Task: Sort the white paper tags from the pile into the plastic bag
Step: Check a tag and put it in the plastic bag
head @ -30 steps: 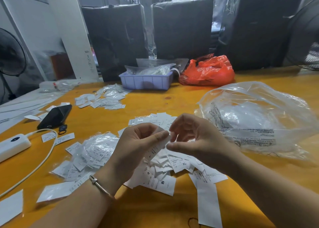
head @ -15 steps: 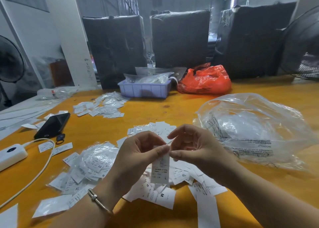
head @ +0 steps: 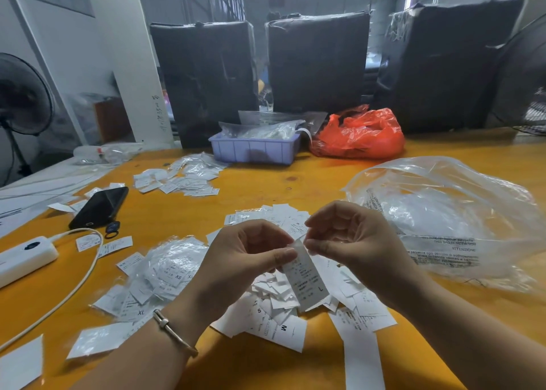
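Note:
A white paper tag (head: 307,277) marked L hangs above the pile of white tags (head: 274,310) on the yellow table. My left hand (head: 245,256) pinches its top edge between thumb and fingers. My right hand (head: 351,242) pinches the same top edge from the right side. The big clear plastic bag (head: 449,212) lies crumpled on the table to the right of my hands, its mouth facing left. Small clear packets of tags (head: 165,271) lie left of the pile.
A black phone (head: 100,206), a white power bank (head: 26,256) and its cable (head: 74,289) lie at the left. Farther back are more tags (head: 177,180), a lilac tray (head: 254,150), an orange bag (head: 360,135) and black wrapped bundles (head: 319,61).
The tag has been drawn up out of the pile and now hangs down between both hands, tilted to the right. The hands have lifted slightly and moved a little apart.

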Action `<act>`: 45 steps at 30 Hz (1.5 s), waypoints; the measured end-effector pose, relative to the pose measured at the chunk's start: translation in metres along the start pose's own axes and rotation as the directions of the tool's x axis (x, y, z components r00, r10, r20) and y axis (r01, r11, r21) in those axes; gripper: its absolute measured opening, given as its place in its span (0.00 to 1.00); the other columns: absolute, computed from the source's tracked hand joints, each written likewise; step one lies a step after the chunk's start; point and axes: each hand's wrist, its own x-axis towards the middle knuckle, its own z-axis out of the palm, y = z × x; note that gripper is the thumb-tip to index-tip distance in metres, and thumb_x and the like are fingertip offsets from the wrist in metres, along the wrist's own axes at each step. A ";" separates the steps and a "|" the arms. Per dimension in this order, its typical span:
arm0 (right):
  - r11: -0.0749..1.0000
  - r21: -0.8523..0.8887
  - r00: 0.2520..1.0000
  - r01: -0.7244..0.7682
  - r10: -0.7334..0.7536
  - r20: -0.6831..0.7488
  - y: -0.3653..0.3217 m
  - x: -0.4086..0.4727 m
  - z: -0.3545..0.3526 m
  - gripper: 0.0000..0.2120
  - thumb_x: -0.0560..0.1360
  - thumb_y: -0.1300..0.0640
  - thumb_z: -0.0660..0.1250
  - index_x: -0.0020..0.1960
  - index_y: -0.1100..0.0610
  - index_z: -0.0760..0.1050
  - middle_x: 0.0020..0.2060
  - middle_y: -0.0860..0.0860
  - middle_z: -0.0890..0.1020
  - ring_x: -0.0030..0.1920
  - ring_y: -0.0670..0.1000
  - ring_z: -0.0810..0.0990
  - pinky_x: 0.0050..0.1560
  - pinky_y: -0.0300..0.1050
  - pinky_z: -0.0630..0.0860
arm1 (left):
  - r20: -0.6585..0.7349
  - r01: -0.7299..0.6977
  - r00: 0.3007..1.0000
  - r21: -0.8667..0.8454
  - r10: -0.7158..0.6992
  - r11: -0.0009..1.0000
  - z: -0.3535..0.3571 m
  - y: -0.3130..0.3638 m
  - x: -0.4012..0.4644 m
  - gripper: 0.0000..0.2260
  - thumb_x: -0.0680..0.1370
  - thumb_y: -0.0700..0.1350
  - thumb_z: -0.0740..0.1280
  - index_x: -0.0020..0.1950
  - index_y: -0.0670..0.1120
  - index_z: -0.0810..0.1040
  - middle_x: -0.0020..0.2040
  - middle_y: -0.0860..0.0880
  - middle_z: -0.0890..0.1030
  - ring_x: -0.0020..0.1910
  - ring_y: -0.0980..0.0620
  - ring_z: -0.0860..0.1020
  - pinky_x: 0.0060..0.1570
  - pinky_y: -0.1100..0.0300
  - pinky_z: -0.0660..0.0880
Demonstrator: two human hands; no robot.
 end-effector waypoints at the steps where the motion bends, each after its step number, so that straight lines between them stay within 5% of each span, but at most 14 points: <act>1: 1.000 -0.020 1.000 0.004 -0.004 0.017 0.000 0.000 0.000 0.10 0.68 0.71 0.73 0.46 0.62 0.78 0.37 0.55 0.84 0.40 0.53 0.83 0.48 0.46 0.80 | -0.006 0.005 1.000 0.008 -0.004 1.000 0.000 0.000 0.000 0.04 0.67 0.46 0.76 0.40 0.49 0.85 0.39 0.47 0.86 0.38 0.54 0.82 0.37 0.65 0.76; 15: 0.994 -0.067 0.996 0.091 -0.092 -0.013 0.003 -0.001 0.002 0.08 0.69 0.71 0.72 0.45 0.63 0.80 0.37 0.55 0.84 0.39 0.51 0.84 0.49 0.44 0.81 | -0.011 0.005 1.000 0.071 -0.004 0.997 -0.012 0.005 0.003 0.05 0.67 0.46 0.73 0.39 0.46 0.86 0.40 0.47 0.86 0.39 0.56 0.82 0.36 0.66 0.76; 22: 0.956 -0.261 0.978 0.136 -0.171 -0.116 0.009 0.004 -0.006 0.04 0.71 0.65 0.72 0.43 0.58 0.81 0.34 0.51 0.83 0.36 0.49 0.82 0.43 0.45 0.80 | -0.387 0.184 0.919 0.257 -0.074 0.949 -0.058 0.001 0.015 0.04 0.76 0.42 0.71 0.43 0.47 0.85 0.40 0.49 0.85 0.42 0.53 0.79 0.42 0.60 0.75; 25: 0.794 -0.584 0.923 0.169 -0.334 -0.188 0.010 0.006 -0.015 0.04 0.71 0.64 0.72 0.41 0.57 0.81 0.33 0.47 0.82 0.35 0.46 0.80 0.39 0.46 0.78 | -0.429 0.365 0.891 0.482 -0.149 0.796 -0.077 -0.011 0.018 0.06 0.78 0.44 0.71 0.41 0.50 0.84 0.41 0.52 0.84 0.41 0.54 0.78 0.36 0.60 0.70; 28: 0.582 -0.812 0.887 0.036 -0.393 -0.243 0.009 0.012 -0.030 0.03 0.70 0.63 0.70 0.39 0.57 0.80 0.31 0.50 0.82 0.32 0.54 0.79 0.42 0.50 0.75 | -0.452 0.474 0.870 0.659 -0.195 0.584 -0.089 -0.020 0.018 0.06 0.78 0.46 0.71 0.41 0.53 0.83 0.40 0.54 0.82 0.41 0.55 0.77 0.34 0.60 0.70; 32: 0.250 -0.918 0.925 -0.309 -0.147 -0.351 0.015 0.021 -0.053 0.05 0.72 0.53 0.66 0.47 0.53 0.78 0.39 0.51 0.82 0.43 0.56 0.79 0.51 0.50 0.63 | -0.486 0.520 0.852 0.740 -0.194 0.426 -0.097 -0.024 0.018 0.08 0.77 0.46 0.71 0.38 0.56 0.81 0.42 0.53 0.82 0.45 0.50 0.78 0.43 0.54 0.78; 35: 0.135 -0.900 0.910 -0.415 0.047 -0.413 0.024 0.024 -0.065 0.18 0.74 0.46 0.65 0.59 0.54 0.73 0.55 0.54 0.77 0.56 0.56 0.74 0.56 0.51 0.66 | -0.513 0.522 0.848 0.765 -0.131 0.377 -0.094 -0.024 0.015 0.05 0.78 0.47 0.70 0.43 0.57 0.82 0.50 0.51 0.81 0.57 0.45 0.75 0.52 0.49 0.78; 39: 0.039 -0.895 0.884 -0.443 0.186 -0.430 0.031 0.027 -0.073 0.14 0.75 0.50 0.65 0.57 0.56 0.72 0.56 0.55 0.74 0.57 0.57 0.72 0.54 0.50 0.67 | -0.455 0.411 0.891 0.809 0.005 0.419 -0.080 -0.024 0.017 0.09 0.78 0.45 0.70 0.57 0.56 0.82 0.60 0.50 0.78 0.65 0.45 0.68 0.55 0.50 0.70; 41: 0.082 -0.891 0.888 -0.447 0.159 -0.431 0.034 0.027 -0.078 0.04 0.74 0.60 0.64 0.48 0.57 0.75 0.48 0.54 0.79 0.50 0.57 0.75 0.50 0.48 0.66 | -0.390 0.317 0.920 0.794 0.034 0.518 -0.070 -0.021 0.018 0.11 0.77 0.44 0.71 0.57 0.58 0.81 0.59 0.53 0.76 0.66 0.47 0.67 0.59 0.51 0.69; 45: 0.115 -0.888 0.894 -0.446 0.092 -0.438 0.036 0.026 -0.084 0.06 0.72 0.65 0.64 0.44 0.56 0.78 0.41 0.53 0.81 0.44 0.57 0.78 0.45 0.45 0.67 | -0.257 0.096 0.958 0.703 0.126 0.705 -0.050 -0.018 0.014 0.12 0.75 0.43 0.73 0.54 0.58 0.81 0.55 0.59 0.76 0.62 0.54 0.69 0.58 0.56 0.72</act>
